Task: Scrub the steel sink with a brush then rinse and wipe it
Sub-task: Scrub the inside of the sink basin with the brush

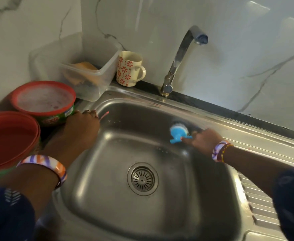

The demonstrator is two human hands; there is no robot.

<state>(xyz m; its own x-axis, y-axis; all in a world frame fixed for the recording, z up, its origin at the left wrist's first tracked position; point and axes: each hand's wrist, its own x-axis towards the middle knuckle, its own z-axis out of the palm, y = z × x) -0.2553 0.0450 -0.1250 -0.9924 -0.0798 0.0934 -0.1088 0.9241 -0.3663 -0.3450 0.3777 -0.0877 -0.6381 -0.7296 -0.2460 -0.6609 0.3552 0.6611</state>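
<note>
The steel sink (210,117) fills the middle of the head view, with a round drain strainer (142,179) in its bowl. A blue brush (178,132) with a white bristle head presses against the bowl's far right wall. My right hand (206,140) grips the brush by its blue handle. My left hand (82,126) rests on the sink's left rim beside a red-rimmed tub, with its fingers bent over the edge and nothing held in them.
A chrome tap (181,58) rises behind the sink. A tub of soapy paste (44,100) and a red lid (10,141) stand at the left. A clear plastic box (90,80) and a flowered mug (129,68) stand behind. The ribbed drainboard (257,202) lies right.
</note>
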